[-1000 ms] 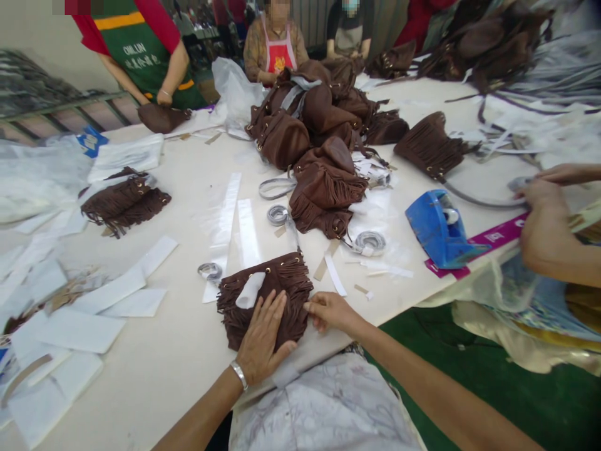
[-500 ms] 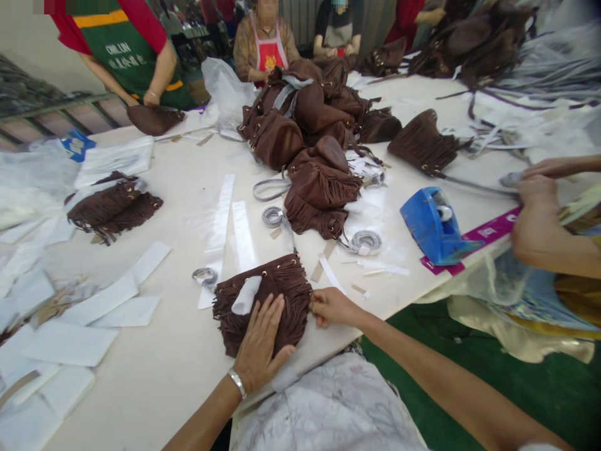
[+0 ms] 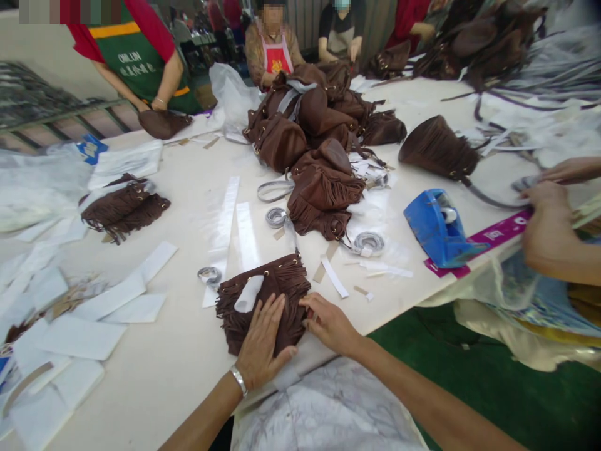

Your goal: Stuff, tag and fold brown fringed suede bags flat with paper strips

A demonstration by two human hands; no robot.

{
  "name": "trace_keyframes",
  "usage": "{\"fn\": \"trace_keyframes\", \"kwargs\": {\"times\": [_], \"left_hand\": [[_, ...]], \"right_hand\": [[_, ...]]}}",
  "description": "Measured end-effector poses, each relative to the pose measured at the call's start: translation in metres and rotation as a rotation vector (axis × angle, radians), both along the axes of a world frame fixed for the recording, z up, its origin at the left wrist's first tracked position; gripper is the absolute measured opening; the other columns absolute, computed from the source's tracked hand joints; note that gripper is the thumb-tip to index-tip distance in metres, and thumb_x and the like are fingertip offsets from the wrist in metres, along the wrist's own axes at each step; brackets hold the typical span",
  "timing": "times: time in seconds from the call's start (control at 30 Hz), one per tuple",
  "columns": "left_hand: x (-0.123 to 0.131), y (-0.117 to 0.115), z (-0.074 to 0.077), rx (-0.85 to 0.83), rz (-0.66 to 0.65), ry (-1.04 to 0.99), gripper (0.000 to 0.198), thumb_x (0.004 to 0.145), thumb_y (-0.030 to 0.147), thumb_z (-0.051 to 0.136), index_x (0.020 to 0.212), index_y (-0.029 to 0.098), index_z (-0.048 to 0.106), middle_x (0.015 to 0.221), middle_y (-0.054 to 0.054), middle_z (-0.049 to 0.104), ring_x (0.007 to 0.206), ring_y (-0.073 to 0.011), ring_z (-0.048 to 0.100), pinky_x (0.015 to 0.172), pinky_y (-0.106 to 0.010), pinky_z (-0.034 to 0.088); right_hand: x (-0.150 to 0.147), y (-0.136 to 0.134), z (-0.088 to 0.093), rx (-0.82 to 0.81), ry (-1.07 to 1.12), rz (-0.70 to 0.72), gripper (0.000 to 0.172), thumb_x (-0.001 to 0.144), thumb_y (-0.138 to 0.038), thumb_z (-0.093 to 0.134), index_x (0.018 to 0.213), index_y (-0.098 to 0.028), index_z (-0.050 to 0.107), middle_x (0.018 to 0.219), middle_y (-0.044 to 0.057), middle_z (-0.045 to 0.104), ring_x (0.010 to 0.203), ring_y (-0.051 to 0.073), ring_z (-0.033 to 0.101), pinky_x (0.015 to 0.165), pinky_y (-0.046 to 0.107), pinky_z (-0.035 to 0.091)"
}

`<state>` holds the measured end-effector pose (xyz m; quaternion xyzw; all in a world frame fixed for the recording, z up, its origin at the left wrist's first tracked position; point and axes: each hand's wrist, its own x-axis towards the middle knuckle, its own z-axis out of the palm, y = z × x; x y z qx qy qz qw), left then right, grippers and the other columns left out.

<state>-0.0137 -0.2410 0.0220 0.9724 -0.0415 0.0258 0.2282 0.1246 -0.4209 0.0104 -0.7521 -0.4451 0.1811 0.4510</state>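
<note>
A dark brown fringed bag (image 3: 244,282) with brass eyelets lies flat near the table's front edge. My left hand (image 3: 263,341) rests palm down on its front, fingers stretched out. At the bag's right edge, my right hand (image 3: 328,322) has curled fingers on the strands of the fringe; the fingertips are partly hidden among them. A rolled white wrap (image 3: 248,294) sits on the bag's upper front. Beside its top left corner is a wrapped strap coil (image 3: 209,275).
Brown bags (image 3: 323,169) are heaped beyond mine. A blue tape dispenser (image 3: 439,228) stands right, near a co-worker's arm (image 3: 547,225). White sheets (image 3: 84,332) cover the left side, near another fringed bag (image 3: 126,210). A co-worker in a green apron (image 3: 136,62) handles a brown bag.
My right hand has moved slightly left, closer in to the bag's fringe. My left hand stays flat on the bag. The co-worker's bag at right has shifted and tilted.
</note>
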Motion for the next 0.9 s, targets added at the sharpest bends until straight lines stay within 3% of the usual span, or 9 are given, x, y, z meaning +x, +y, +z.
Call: {"fn": "trace_keyframes", "kwargs": {"times": [0.07, 0.17, 0.33, 0.4, 0.53, 0.63, 0.73, 0.8, 0.9], "left_hand": [[0.001, 0.003, 0.007, -0.006, -0.013, 0.022, 0.083, 0.089, 0.052, 0.048, 0.151, 0.014, 0.007, 0.155, -0.016, 0.025, 0.145, -0.0328, 0.015, 0.116, -0.059, 0.015], [0.010, 0.008, 0.028, -0.054, 0.009, 0.072, 0.060, 0.096, 0.042, 0.039, 0.149, 0.019, 0.022, 0.152, -0.011, 0.034, 0.142, -0.0260, 0.025, 0.117, -0.051, 0.024], [0.053, 0.000, 0.064, -0.040, 0.059, 0.088, 0.040, 0.099, 0.027, 0.032, 0.136, 0.017, 0.043, 0.141, -0.010, 0.049, 0.133, -0.0179, 0.042, 0.113, -0.038, 0.035], [0.076, -0.008, 0.069, 0.044, 0.042, 0.133, 0.040, 0.098, 0.023, 0.033, 0.135, 0.014, 0.044, 0.140, -0.012, 0.049, 0.132, -0.0191, 0.043, 0.111, -0.037, 0.037], [0.124, -0.028, 0.077, 0.356, 0.168, 0.198, 0.047, 0.093, 0.010, 0.033, 0.138, -0.001, 0.036, 0.141, -0.026, 0.043, 0.133, -0.0278, 0.041, 0.105, -0.041, 0.041], [0.164, -0.038, 0.087, 0.521, 0.176, 0.334, 0.049, 0.090, 0.006, 0.033, 0.138, -0.005, 0.034, 0.135, -0.031, 0.046, 0.126, -0.0320, 0.047, 0.098, -0.043, 0.043], [0.203, -0.032, 0.088, 0.520, 0.208, 0.536, 0.039, 0.091, 0.015, 0.043, 0.127, 0.000, 0.049, 0.122, -0.026, 0.057, 0.114, -0.0323, 0.056, 0.092, -0.044, 0.046], [0.224, -0.020, 0.079, 0.504, 0.226, 0.660, 0.031, 0.090, 0.024, 0.053, 0.113, 0.004, 0.060, 0.114, -0.022, 0.063, 0.109, -0.0320, 0.059, 0.090, -0.047, 0.048], [0.242, -0.002, 0.059, 0.485, 0.218, 0.785, 0.033, 0.088, 0.039, 0.059, 0.108, 0.012, 0.062, 0.114, -0.012, 0.064, 0.105, -0.0253, 0.061, 0.089, -0.046, 0.050]], "right_hand": [[0.008, 0.006, -0.002, -0.014, 0.052, -0.008, 0.035, 0.075, -0.004, 0.051, 0.104, -0.022, 0.055, 0.097, 0.001, 0.058, 0.076, 0.013, 0.056, 0.071, 0.025, 0.046], [0.017, 0.012, -0.001, -0.018, 0.039, 0.017, 0.028, 0.069, -0.002, 0.051, 0.089, -0.021, 0.054, 0.080, -0.003, 0.052, 0.065, 0.011, 0.050, 0.061, 0.022, 0.039], [0.016, 0.006, 0.004, 0.017, -0.088, -0.036, 0.027, 0.066, -0.005, 0.052, 0.087, -0.021, 0.047, 0.081, -0.002, 0.048, 0.070, 0.014, 0.047, 0.065, 0.024, 0.037], [0.011, 0.003, 0.004, 0.017, -0.111, -0.054, 0.026, 0.068, -0.006, 0.052, 0.089, -0.022, 0.046, 0.086, 0.001, 0.050, 0.078, 0.016, 0.049, 0.070, 0.027, 0.039], [0.002, -0.002, 0.001, 0.005, -0.115, -0.056, 0.024, 0.076, -0.006, 0.048, 0.094, -0.021, 0.047, 0.094, 0.004, 0.054, 0.088, 0.019, 0.052, 0.077, 0.030, 0.044], [-0.004, -0.004, -0.002, 0.020, -0.120, -0.069, 0.027, 0.081, -0.005, 0.044, 0.103, -0.020, 0.047, 0.097, 0.006, 0.055, 0.088, 0.019, 0.054, 0.078, 0.031, 0.046], [-0.007, -0.005, -0.003, 0.040, -0.143, -0.083, 0.029, 0.083, -0.005, 0.044, 0.108, -0.020, 0.046, 0.102, 0.008, 0.056, 0.093, 0.020, 0.054, 0.081, 0.033, 0.048], [-0.007, -0.005, -0.003, 0.049, -0.145, -0.084, 0.030, 0.083, -0.005, 0.044, 0.109, -0.020, 0.046, 0.104, 0.009, 0.056, 0.097, 0.021, 0.055, 0.082, 0.034, 0.049], [-0.005, -0.004, -0.003, 0.073, -0.141, -0.092, 0.029, 0.083, -0.005, 0.045, 0.108, -0.020, 0.047, 0.104, 0.009, 0.056, 0.098, 0.021, 0.055, 0.082, 0.034, 0.050]]}}
